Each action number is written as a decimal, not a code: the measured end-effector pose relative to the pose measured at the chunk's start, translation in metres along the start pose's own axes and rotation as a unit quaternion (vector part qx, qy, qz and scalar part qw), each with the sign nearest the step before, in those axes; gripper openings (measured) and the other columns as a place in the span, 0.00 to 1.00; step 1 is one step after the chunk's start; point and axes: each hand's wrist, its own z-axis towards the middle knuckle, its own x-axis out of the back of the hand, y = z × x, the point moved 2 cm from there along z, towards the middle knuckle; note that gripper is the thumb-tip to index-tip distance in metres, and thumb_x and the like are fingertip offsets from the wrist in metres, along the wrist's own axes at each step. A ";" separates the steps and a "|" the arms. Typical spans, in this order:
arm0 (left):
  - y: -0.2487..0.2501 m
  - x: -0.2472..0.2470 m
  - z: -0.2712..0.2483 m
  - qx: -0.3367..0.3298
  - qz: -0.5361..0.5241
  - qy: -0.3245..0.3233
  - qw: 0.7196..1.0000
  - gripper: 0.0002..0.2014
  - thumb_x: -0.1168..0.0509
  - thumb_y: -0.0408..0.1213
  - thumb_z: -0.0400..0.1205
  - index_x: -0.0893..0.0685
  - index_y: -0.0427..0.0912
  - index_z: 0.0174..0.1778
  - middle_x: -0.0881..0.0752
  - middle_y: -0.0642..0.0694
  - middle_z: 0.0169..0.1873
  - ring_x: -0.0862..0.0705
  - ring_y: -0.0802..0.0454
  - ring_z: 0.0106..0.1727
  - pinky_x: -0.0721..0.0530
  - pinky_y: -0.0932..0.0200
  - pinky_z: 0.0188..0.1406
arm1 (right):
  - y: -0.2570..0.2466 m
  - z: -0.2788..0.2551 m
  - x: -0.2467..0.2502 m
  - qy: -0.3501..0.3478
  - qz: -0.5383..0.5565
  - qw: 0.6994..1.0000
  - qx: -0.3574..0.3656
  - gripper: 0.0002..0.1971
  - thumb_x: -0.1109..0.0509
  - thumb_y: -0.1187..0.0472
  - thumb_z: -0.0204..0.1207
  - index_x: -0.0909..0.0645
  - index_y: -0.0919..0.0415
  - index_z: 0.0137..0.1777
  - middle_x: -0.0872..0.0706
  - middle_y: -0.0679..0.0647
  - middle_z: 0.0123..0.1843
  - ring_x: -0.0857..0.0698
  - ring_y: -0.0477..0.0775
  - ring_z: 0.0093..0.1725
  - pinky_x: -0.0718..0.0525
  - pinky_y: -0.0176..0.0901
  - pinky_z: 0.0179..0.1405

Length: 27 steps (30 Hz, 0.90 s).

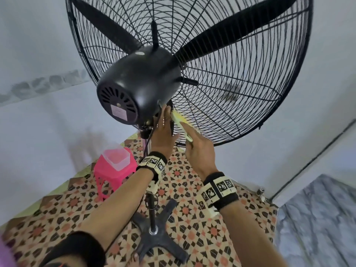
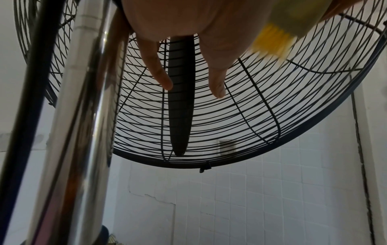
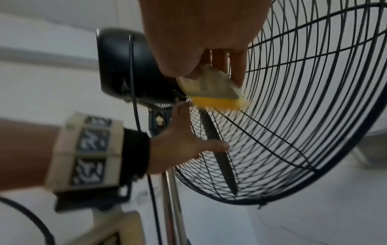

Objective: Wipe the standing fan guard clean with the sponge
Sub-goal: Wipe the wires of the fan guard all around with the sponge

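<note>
The black standing fan is seen from behind, with its wire guard [image 1: 240, 83] and dark blades above me. My left hand [image 1: 165, 128] lies flat on the rear guard just under the motor housing [image 1: 138, 83], fingers straight and spread [image 2: 188, 41]. My right hand [image 1: 192, 139] grips a yellow sponge [image 1: 180, 124] with a pale back. The sponge presses on the guard wires next to the left fingers. In the right wrist view the sponge [image 3: 215, 94] is blurred against the guard [image 3: 303, 99], with the left hand [image 3: 184, 140] below it.
The chrome pole [image 2: 79, 116] and a black cord run down to the cross base [image 1: 154, 234] on a patterned floor. A pink stool [image 1: 113, 176] carrying a clear plastic tub [image 1: 115, 157] stands at the left by the wall. A marbled surface [image 1: 317, 218] lies at the right.
</note>
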 end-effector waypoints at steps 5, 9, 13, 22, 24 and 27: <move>-0.007 -0.002 -0.002 0.019 -0.019 -0.019 0.999 0.58 0.21 0.40 0.80 0.60 0.51 0.93 0.63 0.57 0.91 0.58 0.58 0.87 0.30 0.40 0.82 | -0.004 -0.015 0.026 0.113 -0.019 0.993 0.002 0.25 0.34 0.60 0.80 0.23 0.53 0.77 0.14 0.59 0.71 0.09 0.58 0.58 0.07 0.54 0.48; -0.004 -0.011 -0.020 -0.018 -0.041 0.014 0.999 0.43 0.40 0.54 0.89 0.56 0.43 0.93 0.57 0.48 0.92 0.52 0.46 0.92 0.43 0.44 0.89 | 0.001 -0.028 0.024 0.110 -0.010 0.994 -0.021 0.22 0.32 0.63 0.82 0.20 0.57 0.76 0.14 0.59 0.71 0.13 0.50 0.59 0.07 0.50 0.47; 0.024 0.000 -0.043 -0.059 -0.140 0.070 0.986 0.40 0.29 0.39 0.83 0.40 0.38 0.89 0.44 0.42 0.88 0.41 0.47 0.89 0.35 0.43 0.87 | 0.011 -0.033 0.026 0.091 -0.033 0.995 -0.028 0.21 0.29 0.67 0.81 0.19 0.57 0.74 0.18 0.56 0.63 0.21 0.52 0.59 0.16 0.43 0.49; 0.054 0.055 -0.017 -0.309 -0.029 0.004 0.951 0.13 0.37 0.23 0.78 0.10 0.37 0.52 0.08 0.41 0.51 0.11 0.43 0.53 0.10 0.42 0.55 | 0.036 -0.060 0.050 0.233 0.172 0.935 -0.204 0.19 0.32 0.59 0.74 0.24 0.56 0.66 0.23 0.54 0.63 0.22 0.46 0.63 0.19 0.50 0.63; 0.057 0.064 -0.022 -0.331 -0.002 -0.023 0.943 0.21 0.36 0.15 0.70 0.13 0.36 0.54 0.09 0.41 0.52 0.13 0.42 0.55 0.13 0.41 0.59 | 0.059 -0.076 0.045 0.267 0.306 0.840 -0.360 0.22 0.33 0.48 0.76 0.31 0.50 0.68 0.23 0.53 0.65 0.19 0.43 0.62 0.15 0.62 0.65; 0.069 0.065 -0.028 -0.412 0.117 -0.012 0.904 0.30 0.34 0.11 0.62 0.13 0.33 0.61 0.09 0.36 0.58 0.11 0.38 0.62 0.19 0.40 0.72 | 0.095 -0.064 0.044 0.174 0.416 0.784 -0.427 0.47 0.29 0.25 0.71 0.45 0.41 0.85 0.31 0.49 0.81 0.27 0.51 0.79 0.30 0.68 0.81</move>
